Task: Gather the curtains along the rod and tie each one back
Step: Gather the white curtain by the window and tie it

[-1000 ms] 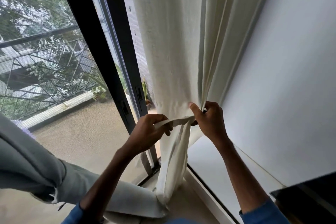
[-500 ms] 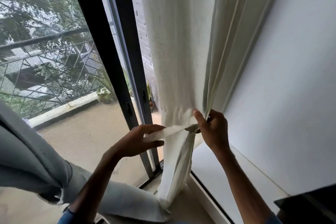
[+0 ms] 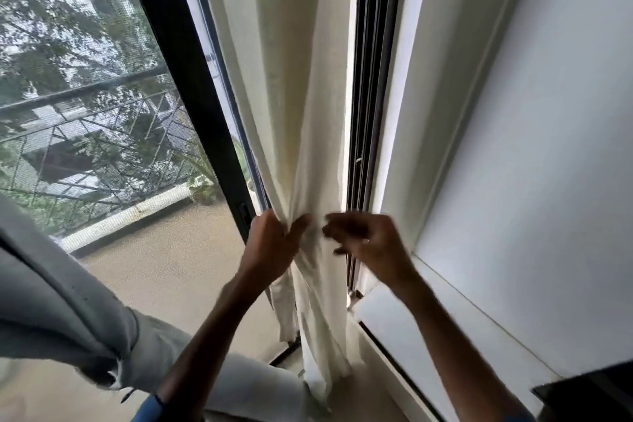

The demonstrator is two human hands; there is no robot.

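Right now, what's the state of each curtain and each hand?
cream curtain: gathered into a narrow bunch, no finished tie visible.
left hand: grips the cream curtain at the gather.
right hand: fingers curled beside the gather, blurred, so its hold is unclear.
grey curtain: hangs at lower left, no hand on it.

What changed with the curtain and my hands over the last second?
The left hand moved right, up against the cream curtain, and now grips it, gathered into a much narrower bundle. The right hand is blurred beside it, its hold unclear. The grey fabric at lower left stayed draped.
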